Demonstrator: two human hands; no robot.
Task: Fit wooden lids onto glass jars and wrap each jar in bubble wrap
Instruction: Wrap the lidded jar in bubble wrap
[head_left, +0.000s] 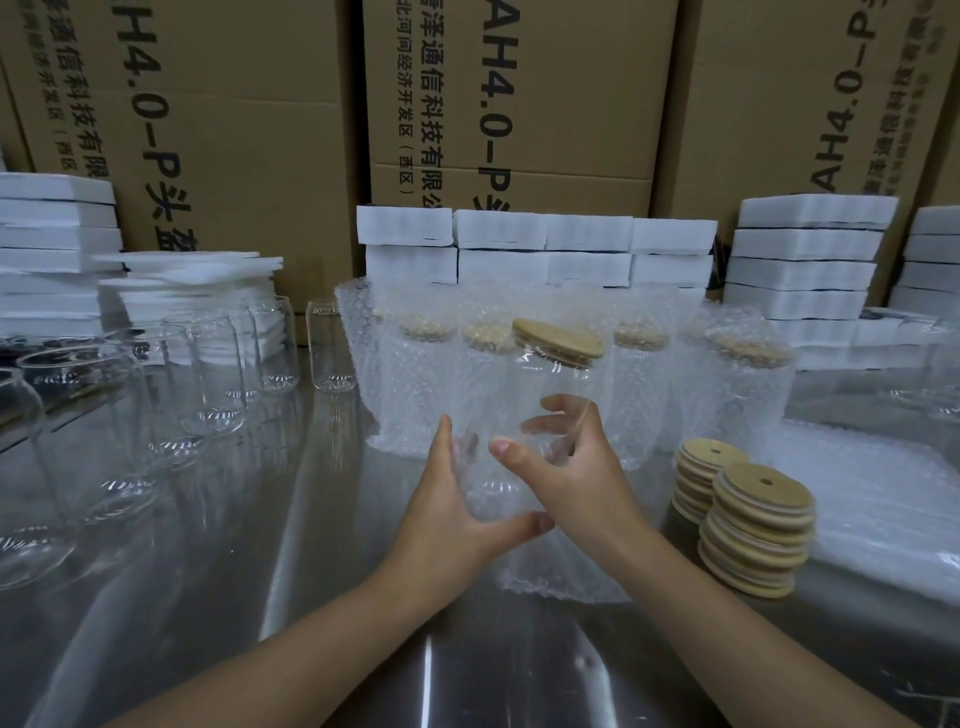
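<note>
A clear glass jar (540, 395) with a wooden lid (558, 338) on top tilts above the steel table, its lower part inside a sheet of bubble wrap (561, 561). My left hand (457, 525) holds the jar's base from the left, thumb curled under it. My right hand (566, 467) grips the jar's side, fingers curled around the glass. Behind the jar stand several wrapped jars (639, 384) with lids. Two stacks of wooden lids (753, 525) sit to the right.
Several bare glass jars (213, 374) stand on the left of the steel table (234, 597). Bubble wrap sheets (883, 509) lie at the right. White foam blocks (805, 260) and cardboard boxes (234, 130) line the back.
</note>
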